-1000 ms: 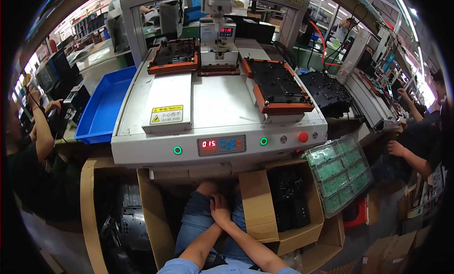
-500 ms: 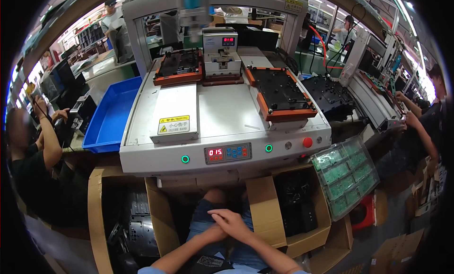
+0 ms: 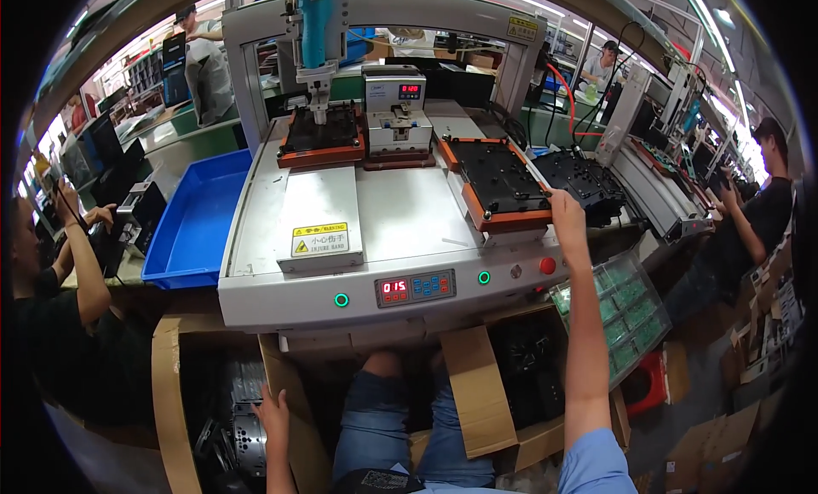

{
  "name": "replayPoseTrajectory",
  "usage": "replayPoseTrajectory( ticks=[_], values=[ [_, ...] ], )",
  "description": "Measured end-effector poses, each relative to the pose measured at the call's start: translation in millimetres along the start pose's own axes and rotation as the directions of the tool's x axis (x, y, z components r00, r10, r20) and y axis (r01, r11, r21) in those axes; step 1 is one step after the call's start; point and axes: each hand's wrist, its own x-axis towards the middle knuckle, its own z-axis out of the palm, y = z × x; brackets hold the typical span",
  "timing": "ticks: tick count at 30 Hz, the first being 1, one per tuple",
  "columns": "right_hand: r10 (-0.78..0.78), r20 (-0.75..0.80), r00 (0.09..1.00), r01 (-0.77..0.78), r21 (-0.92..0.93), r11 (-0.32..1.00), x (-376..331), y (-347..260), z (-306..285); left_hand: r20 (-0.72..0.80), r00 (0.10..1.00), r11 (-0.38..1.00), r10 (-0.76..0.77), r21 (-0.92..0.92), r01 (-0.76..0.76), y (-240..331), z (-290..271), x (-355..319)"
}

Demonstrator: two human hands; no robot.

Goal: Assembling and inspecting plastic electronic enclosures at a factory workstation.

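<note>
- Right hand point(image 3: 567, 215) lies with its fingers on the near right corner of the right fixture point(image 3: 503, 180), a black plate in an orange frame. The fingers bend over the edge, but I cannot tell whether they really clamp it or only rest on it.
- Left hand point(image 3: 273, 413) is low, inside the cardboard box point(image 3: 170, 383) under the left front corner of the deck point(image 3: 409, 213). Its fingers are stretched out beside the metal parts point(image 3: 232, 409) lying there. Whether it holds one, I cannot tell.
- Right fixture sits at the right edge of the deck, slightly turned and well apart from the left fixture point(image 3: 322, 134) at the back.
- Judging from this, the step in hand seems to be loading or adjusting the right fixture while the other hand looks for a part below.
- A next move would call for a firm hold on a part in the box and for bringing it up past the front edge of the deck without hitting the red button point(image 3: 547, 265).
- Blue bin point(image 3: 200, 226) stands just beside the left edge of the deck, and a board tray point(image 3: 626, 311) below its right front corner.
</note>
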Motion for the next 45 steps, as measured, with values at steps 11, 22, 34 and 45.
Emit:
replayPoseTrajectory(
  ticks=[11,22,34,45],
  values=[
    [-0.065,0.321,0.945,0.122,-0.161,0.979,136,-1,70,0.028,1.000,1.000,-0.007,-0.002,0.007,2,-2,-5],
    [-0.016,0.354,0.935,0.192,-0.468,0.862,97,-21,26,0.066,0.998,1.000,-0.022,-0.019,0.023,3,-7,1],
    [0.034,0.447,0.894,-0.229,0.391,0.892,66,-38,-1,0.091,0.995,1.000,-0.025,0.018,0.024,1,-6,1],
    [0.154,0.390,0.908,-0.380,0.611,0.694,72,-21,-43,0.118,0.993,0.998,-0.030,-0.047,0.036,-7,-2,3]
  ],
)
